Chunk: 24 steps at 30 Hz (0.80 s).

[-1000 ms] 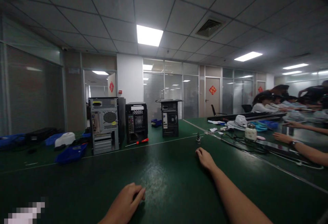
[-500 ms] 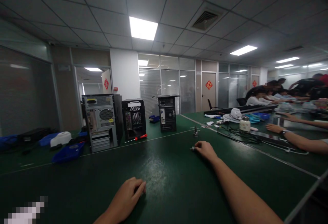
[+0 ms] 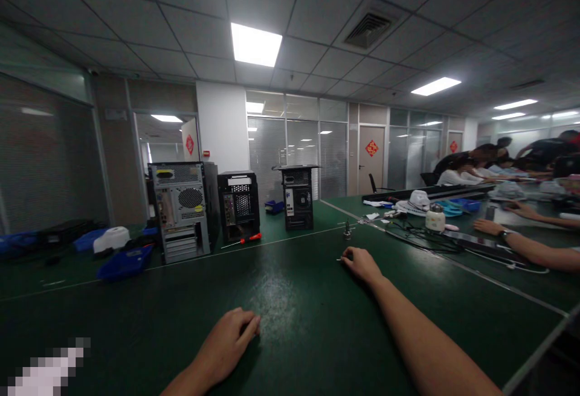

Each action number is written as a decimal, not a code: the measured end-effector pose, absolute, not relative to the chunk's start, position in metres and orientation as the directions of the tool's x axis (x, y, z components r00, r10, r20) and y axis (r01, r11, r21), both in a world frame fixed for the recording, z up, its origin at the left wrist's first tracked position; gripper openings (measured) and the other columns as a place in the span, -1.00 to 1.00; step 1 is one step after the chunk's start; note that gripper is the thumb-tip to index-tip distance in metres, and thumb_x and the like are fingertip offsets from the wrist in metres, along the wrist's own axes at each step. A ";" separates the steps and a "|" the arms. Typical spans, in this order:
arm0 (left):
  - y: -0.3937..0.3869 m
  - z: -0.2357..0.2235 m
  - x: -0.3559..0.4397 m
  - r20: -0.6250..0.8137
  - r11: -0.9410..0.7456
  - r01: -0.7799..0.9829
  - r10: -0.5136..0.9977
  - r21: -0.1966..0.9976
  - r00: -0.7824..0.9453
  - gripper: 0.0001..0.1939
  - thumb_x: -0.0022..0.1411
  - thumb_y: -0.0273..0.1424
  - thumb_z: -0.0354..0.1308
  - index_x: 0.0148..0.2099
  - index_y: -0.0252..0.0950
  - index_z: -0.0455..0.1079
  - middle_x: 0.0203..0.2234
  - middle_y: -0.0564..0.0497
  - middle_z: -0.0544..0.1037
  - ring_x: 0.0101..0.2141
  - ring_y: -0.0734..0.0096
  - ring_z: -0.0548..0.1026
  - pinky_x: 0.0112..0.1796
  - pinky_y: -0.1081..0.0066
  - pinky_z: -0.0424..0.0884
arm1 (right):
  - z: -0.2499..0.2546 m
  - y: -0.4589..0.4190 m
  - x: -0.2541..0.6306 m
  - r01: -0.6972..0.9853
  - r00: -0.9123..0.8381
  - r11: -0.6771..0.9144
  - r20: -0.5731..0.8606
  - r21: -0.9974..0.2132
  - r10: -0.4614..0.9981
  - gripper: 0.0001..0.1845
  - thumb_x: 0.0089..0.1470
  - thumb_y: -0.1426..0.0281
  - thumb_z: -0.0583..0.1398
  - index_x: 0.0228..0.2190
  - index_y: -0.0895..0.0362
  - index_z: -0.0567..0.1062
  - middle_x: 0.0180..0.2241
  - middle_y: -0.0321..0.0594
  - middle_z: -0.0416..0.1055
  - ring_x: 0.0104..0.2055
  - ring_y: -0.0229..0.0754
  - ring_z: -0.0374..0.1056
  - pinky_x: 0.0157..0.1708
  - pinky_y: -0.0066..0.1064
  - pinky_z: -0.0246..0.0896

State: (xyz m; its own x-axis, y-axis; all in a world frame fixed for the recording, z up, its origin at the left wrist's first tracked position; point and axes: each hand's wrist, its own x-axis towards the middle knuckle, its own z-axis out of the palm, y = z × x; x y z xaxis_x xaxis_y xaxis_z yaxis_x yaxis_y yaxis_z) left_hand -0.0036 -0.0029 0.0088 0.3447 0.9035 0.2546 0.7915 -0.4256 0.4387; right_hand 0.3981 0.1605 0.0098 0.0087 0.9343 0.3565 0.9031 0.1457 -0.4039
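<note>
Over the green table (image 3: pixel 308 335), my right hand (image 3: pixel 361 263) is closed, thumb and fingertips pinched together at the tabletop. A thin, pale tip pokes out to the left of these fingers; the rest of that small piece is hidden. Just beyond the hand stands a small upright metal part (image 3: pixel 347 231), apart from it. My left hand (image 3: pixel 231 337) rests nearer to me with its fingers curled in and the thumb against them. Whatever it holds, if anything, cannot be seen.
Three computer cases stand at the back: a large grey one (image 3: pixel 183 215), a black one (image 3: pixel 239 209) and a smaller black one (image 3: pixel 298 200). A red screwdriver (image 3: pixel 251 238) lies before them. Blue trays (image 3: pixel 124 263) sit left. Cables (image 3: pixel 419 242), a jar (image 3: pixel 435 220) and co-workers' hands (image 3: pixel 489 227) are right.
The view has shifted slightly. Less of the small metal piece shows at my right fingertips than before. My left hand keeps its curled pose.
</note>
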 end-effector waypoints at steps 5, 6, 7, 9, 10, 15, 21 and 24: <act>-0.005 0.011 -0.004 0.251 -0.420 0.791 0.906 0.445 0.341 -0.49 0.45 -0.13 -0.19 -0.34 -0.25 0.47 -0.40 -0.02 0.52 -0.29 0.28 0.46 -0.24 0.39 0.22 | 0.014 0.158 0.388 0.912 -0.092 0.217 0.340 -0.349 0.936 -0.80 0.03 0.30 0.26 -0.27 0.09 0.57 -0.19 -0.16 0.54 -0.08 -0.13 0.42 -0.11 -0.40 0.22; -0.005 0.011 -0.004 0.250 -0.423 0.789 0.905 0.445 0.344 -0.49 0.45 -0.13 -0.19 -0.33 -0.25 0.47 -0.40 -0.02 0.52 -0.28 0.28 0.46 -0.24 0.39 0.22 | 0.014 0.158 0.386 0.913 -0.105 0.224 0.335 -0.340 0.936 -0.83 0.02 0.33 0.27 -0.29 0.09 0.57 -0.22 -0.17 0.54 -0.11 -0.14 0.42 -0.13 -0.41 0.21; -0.005 0.011 -0.003 0.250 -0.425 0.788 0.904 0.445 0.347 -0.49 0.45 -0.14 -0.20 -0.33 -0.25 0.47 -0.40 -0.02 0.52 -0.28 0.28 0.46 -0.24 0.39 0.22 | 0.014 0.159 0.384 0.916 -0.109 0.225 0.334 -0.332 0.936 -0.86 0.01 0.36 0.27 -0.32 0.09 0.57 -0.24 -0.18 0.54 -0.13 -0.14 0.42 -0.14 -0.42 0.21; -0.005 0.011 -0.003 0.254 -0.432 0.786 0.901 0.443 0.352 -0.49 0.45 -0.13 -0.20 -0.33 -0.25 0.47 -0.40 -0.02 0.52 -0.28 0.28 0.46 -0.23 0.40 0.22 | 0.014 0.159 0.380 0.920 -0.105 0.223 0.345 -0.323 0.933 -0.90 0.00 0.39 0.26 -0.35 0.09 0.56 -0.27 -0.19 0.54 -0.15 -0.15 0.42 -0.14 -0.41 0.20; -0.005 0.011 -0.003 0.257 -0.433 0.785 0.900 0.444 0.352 -0.49 0.45 -0.13 -0.20 -0.33 -0.25 0.47 -0.40 -0.02 0.52 -0.28 0.28 0.46 -0.23 0.40 0.22 | 0.014 0.159 0.378 0.920 -0.100 0.222 0.354 -0.322 0.930 -0.91 -0.01 0.39 0.26 -0.37 0.09 0.55 -0.27 -0.19 0.54 -0.15 -0.14 0.42 -0.14 -0.40 0.19; -0.004 0.010 -0.003 0.254 -0.432 0.782 0.901 0.450 0.352 -0.49 0.45 -0.13 -0.20 -0.33 -0.25 0.47 -0.40 -0.02 0.52 -0.28 0.28 0.46 -0.24 0.40 0.22 | 0.013 0.159 0.378 0.892 -0.073 0.243 0.410 -0.380 0.909 -0.89 0.02 0.36 0.24 -0.35 0.08 0.55 -0.27 -0.20 0.55 -0.17 -0.15 0.43 -0.16 -0.41 0.21; -0.002 0.009 -0.003 0.262 -0.434 0.787 0.899 0.437 0.351 -0.48 0.45 -0.12 -0.20 -0.35 -0.25 0.46 -0.42 -0.01 0.52 -0.30 0.28 0.45 -0.25 0.40 0.21 | 0.009 0.164 0.393 0.822 0.041 0.224 0.446 -0.523 0.894 -0.85 0.02 0.33 0.20 -0.39 0.09 0.56 -0.29 -0.21 0.59 -0.24 -0.19 0.48 -0.23 -0.46 0.28; -0.002 0.008 -0.004 0.263 -0.434 0.788 0.899 0.436 0.350 -0.48 0.45 -0.12 -0.20 -0.34 -0.24 0.46 -0.41 -0.01 0.51 -0.29 0.28 0.45 -0.24 0.40 0.22 | 0.006 0.167 0.403 0.797 0.128 0.179 0.451 -0.577 0.883 -0.84 0.01 0.30 0.20 -0.43 0.10 0.55 -0.30 -0.19 0.59 -0.27 -0.18 0.49 -0.27 -0.45 0.29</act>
State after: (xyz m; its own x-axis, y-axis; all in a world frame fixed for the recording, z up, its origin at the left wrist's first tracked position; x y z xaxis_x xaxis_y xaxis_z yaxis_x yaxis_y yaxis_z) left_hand -0.0044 -0.0017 0.0083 0.3495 0.8993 0.2628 0.7883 -0.4339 0.4362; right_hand 0.4026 0.1671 0.0058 0.1280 0.8835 0.4507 0.7972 0.1787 -0.5767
